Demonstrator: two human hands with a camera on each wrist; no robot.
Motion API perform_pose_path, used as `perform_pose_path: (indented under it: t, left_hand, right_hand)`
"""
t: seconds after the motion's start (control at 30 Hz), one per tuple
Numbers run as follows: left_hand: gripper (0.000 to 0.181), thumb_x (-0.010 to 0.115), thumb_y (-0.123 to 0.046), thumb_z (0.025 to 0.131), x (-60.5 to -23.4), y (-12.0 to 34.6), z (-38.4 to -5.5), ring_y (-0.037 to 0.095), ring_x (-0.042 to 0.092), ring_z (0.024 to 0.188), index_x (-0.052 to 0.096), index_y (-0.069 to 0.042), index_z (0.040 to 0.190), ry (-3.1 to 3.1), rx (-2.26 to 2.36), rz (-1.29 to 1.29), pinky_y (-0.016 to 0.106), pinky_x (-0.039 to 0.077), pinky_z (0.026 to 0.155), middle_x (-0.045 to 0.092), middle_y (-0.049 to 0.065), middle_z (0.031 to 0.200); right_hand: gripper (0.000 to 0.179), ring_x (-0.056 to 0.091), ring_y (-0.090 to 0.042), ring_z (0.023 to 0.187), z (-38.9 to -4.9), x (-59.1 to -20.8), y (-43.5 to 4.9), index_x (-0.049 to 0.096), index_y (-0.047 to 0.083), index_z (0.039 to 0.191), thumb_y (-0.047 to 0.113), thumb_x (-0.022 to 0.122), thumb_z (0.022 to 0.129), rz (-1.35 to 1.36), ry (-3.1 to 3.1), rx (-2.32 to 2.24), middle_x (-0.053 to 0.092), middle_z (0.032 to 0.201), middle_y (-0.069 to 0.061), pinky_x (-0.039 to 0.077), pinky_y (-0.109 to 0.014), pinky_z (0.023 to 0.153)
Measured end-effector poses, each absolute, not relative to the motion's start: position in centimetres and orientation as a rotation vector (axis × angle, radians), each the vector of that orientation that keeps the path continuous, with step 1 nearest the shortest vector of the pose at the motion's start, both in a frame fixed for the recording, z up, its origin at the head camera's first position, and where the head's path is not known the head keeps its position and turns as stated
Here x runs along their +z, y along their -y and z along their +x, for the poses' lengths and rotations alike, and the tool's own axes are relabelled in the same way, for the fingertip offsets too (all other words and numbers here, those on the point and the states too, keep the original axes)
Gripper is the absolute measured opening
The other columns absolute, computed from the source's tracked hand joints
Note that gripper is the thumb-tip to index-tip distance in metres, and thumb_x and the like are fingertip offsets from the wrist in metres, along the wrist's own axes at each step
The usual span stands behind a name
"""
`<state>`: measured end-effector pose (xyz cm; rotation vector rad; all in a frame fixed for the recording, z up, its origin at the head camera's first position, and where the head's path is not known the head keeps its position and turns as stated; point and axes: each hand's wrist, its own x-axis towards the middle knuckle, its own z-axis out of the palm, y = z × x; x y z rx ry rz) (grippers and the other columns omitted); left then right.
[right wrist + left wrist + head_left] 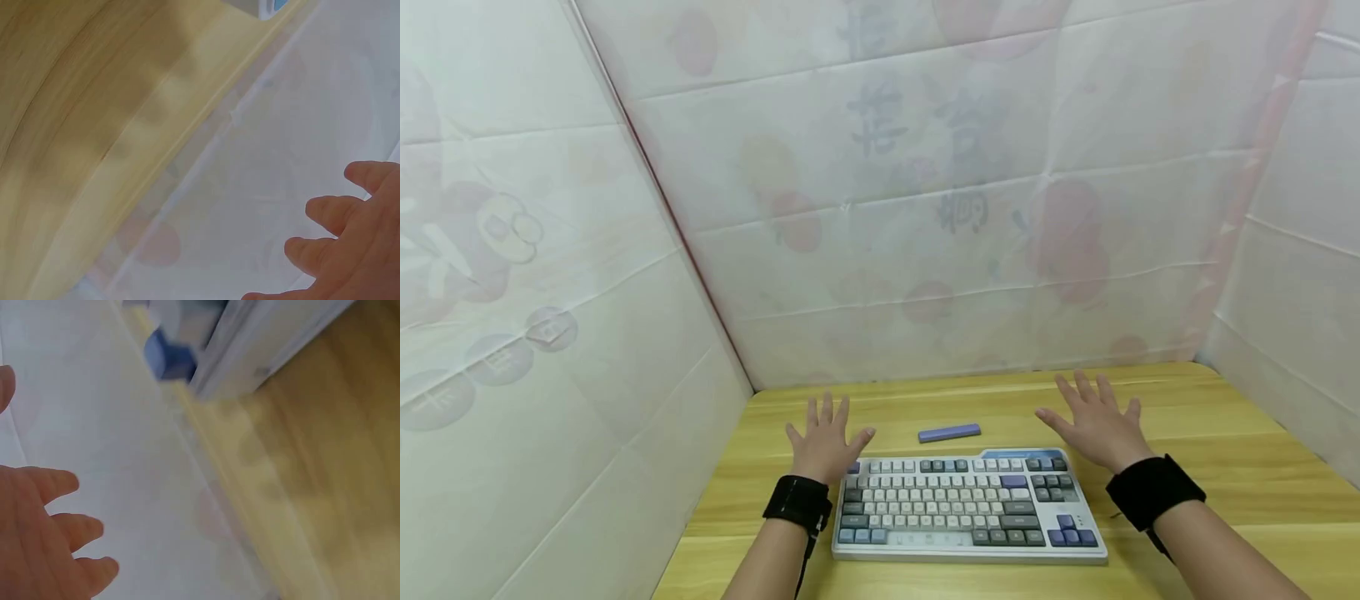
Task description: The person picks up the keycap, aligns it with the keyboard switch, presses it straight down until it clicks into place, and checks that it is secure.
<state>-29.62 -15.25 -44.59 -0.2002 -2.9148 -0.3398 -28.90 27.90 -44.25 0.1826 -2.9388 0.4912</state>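
A white mechanical keyboard [940, 506] with white, grey, blue and purple keycaps lies on the wooden table. Its spacebar slot [928, 538] shows a bare pale surface. Behind the keyboard lies a long purple spacebar keycap [949, 432]. My left hand [825, 442] is spread by the keyboard's far left corner, fingers straight and holding nothing. Likewise spread, my right hand [1103, 425] hovers beyond the far right corner. The left wrist view catches the keyboard's side [256, 356] close up and blurred, while the right wrist view has only a corner of it [259, 6].
The light wooden table [1217, 467] ends at a pale printed cloth wall [925, 250] behind. More cloth stands along the left [550, 417] and right [1300, 350] sides. Each wrist wears a black strap [1156, 492].
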Motion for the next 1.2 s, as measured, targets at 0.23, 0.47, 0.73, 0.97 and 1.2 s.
perform_pose_path:
  t: [0.23, 0.47, 0.73, 0.97, 1.2]
  left_hand:
    - [0.079, 0.036, -0.072, 0.087, -46.0, 14.4, -29.1, 0.038, 0.009, 0.14, 0.031, -0.022, 0.148, 3.045, -0.437, -0.259, 0.077, 0.012, 0.102, 0.021, 0.014, 0.156]
    - [0.079, 0.035, -0.07, 0.088, -46.6, 14.0, -28.7, 0.039, 0.019, 0.137, 0.04, -0.014, 0.143, 3.187, -0.614, -0.497, 0.068, 0.028, 0.104, 0.029, 0.019, 0.152]
    - [0.082, 0.065, -0.054, 0.081, -46.3, 14.3, -28.3, 0.03, 0.039, 0.129, 0.038, -0.009, 0.143, 3.314, -0.826, -0.675, 0.051, 0.04, 0.102, 0.043, 0.013, 0.144]
    - [0.083, 0.067, -0.054, 0.079, -45.9, 14.1, -28.2, 0.029, 0.04, 0.128, 0.037, -0.013, 0.144, 3.331, -0.807, -0.64, 0.05, 0.042, 0.1, 0.044, 0.01, 0.144]
    - [0.084, 0.068, -0.055, 0.077, -46.0, 13.4, -27.9, 0.028, 0.043, 0.126, 0.038, -0.013, 0.144, 3.342, -0.758, -0.643, 0.05, 0.044, 0.099, 0.046, 0.009, 0.142]
  right_hand:
    - [0.091, -0.012, -0.049, 0.135, -29.4, -44.0, -26.5, 0.013, 0.013, 0.152, 0.074, 0.031, 0.086, 0.229, 2.941, 0.471, 0.008, 0.154, -0.03, -0.013, -0.083, 0.091]
    - [0.09, -0.006, -0.049, 0.136, -30.2, -43.9, -24.5, 0.019, 0.012, 0.151, 0.073, 0.032, 0.087, 0.308, 2.943, 0.457, 0.011, 0.154, -0.028, -0.006, -0.084, 0.092]
    - [0.085, 0.002, -0.047, 0.137, -30.7, -44.2, -22.4, 0.025, 0.013, 0.149, 0.071, 0.036, 0.087, 0.385, 2.943, 0.441, 0.015, 0.154, -0.025, -0.001, -0.082, 0.096]
    - [0.071, 0.028, -0.047, 0.13, -32.3, -44.5, -20.8, 0.04, 0.011, 0.142, 0.056, 0.052, 0.089, 0.542, 2.972, 0.417, 0.039, 0.144, -0.026, 0.023, -0.074, 0.099]
    - [0.056, 0.052, -0.035, 0.112, -34.2, -45.4, -18.9, 0.051, 0.009, 0.134, 0.039, 0.063, 0.087, 0.7, 3.143, 0.496, 0.056, 0.13, -0.016, 0.045, -0.053, 0.091]
